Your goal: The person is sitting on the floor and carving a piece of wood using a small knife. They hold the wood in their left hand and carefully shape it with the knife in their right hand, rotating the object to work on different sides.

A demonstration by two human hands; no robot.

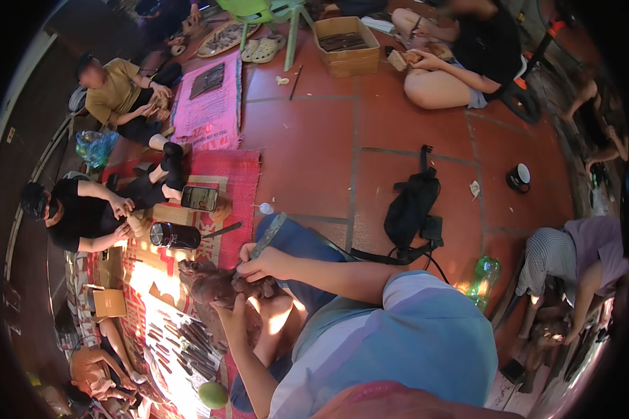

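A brown carved figure (pixel 213 288) with rounded forms rests by my bent legs over the red patterned mat. My left hand (pixel 236 313) is closed around its near side, thumb on the surface. Above the carving my right hand (pixel 264 265) grips a flat, narrow greyish tool (pixel 271 232), perhaps a file; its long end points up and away, and its lower end is hidden by my fingers. To the left of the carving, several slim dark carving tools (pixel 182 342) lie in rows in bright sunlight. A thin-bladed tool (pixel 221 231) lies beyond the carving.
Beyond my hands stand a dark lidded jar (pixel 175 235) and a phone (pixel 199 198). A green round fruit (pixel 213 395) lies near my left arm. A black bag (pixel 412 206), green bottle (pixel 482 279) and mug (pixel 518 178) are on the right-hand tiles. Several people sit around, some handling carvings.
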